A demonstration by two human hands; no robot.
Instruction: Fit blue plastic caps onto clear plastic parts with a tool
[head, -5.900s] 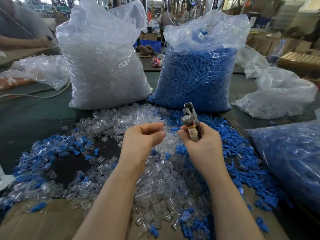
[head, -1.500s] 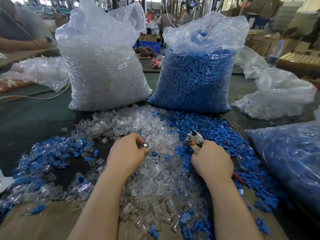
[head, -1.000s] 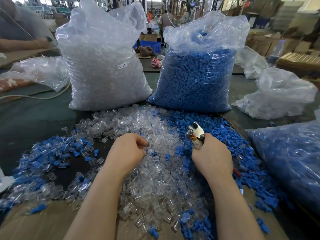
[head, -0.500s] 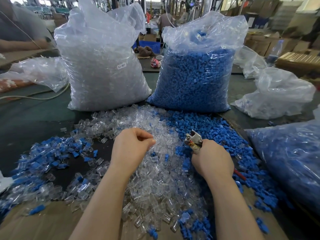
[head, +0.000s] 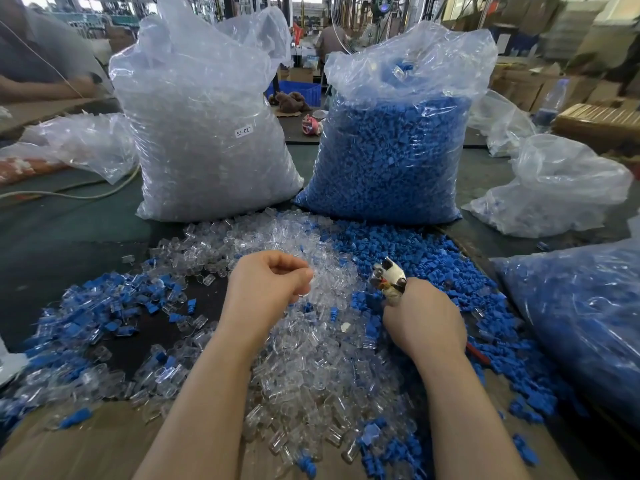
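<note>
A heap of loose clear plastic parts covers the table in front of me, with loose blue caps spread to its right. My left hand hovers just above the clear heap, thumb and fingers curled and pinching a small clear part at the fingertips. My right hand grips the handles of a metal plier-like tool, whose jaws point up and away over the blue caps. A pile of assembled clear-and-blue pieces lies to the left.
A big bag of clear parts and a big bag of blue caps stand at the back. More plastic bags lie at the right, one holding blue pieces. Another person's arm is at the far left.
My left hand dipped into the clear heap, then rose slightly with a clear part pinched. My right hand with the tool came down from chest height to the blue caps.
</note>
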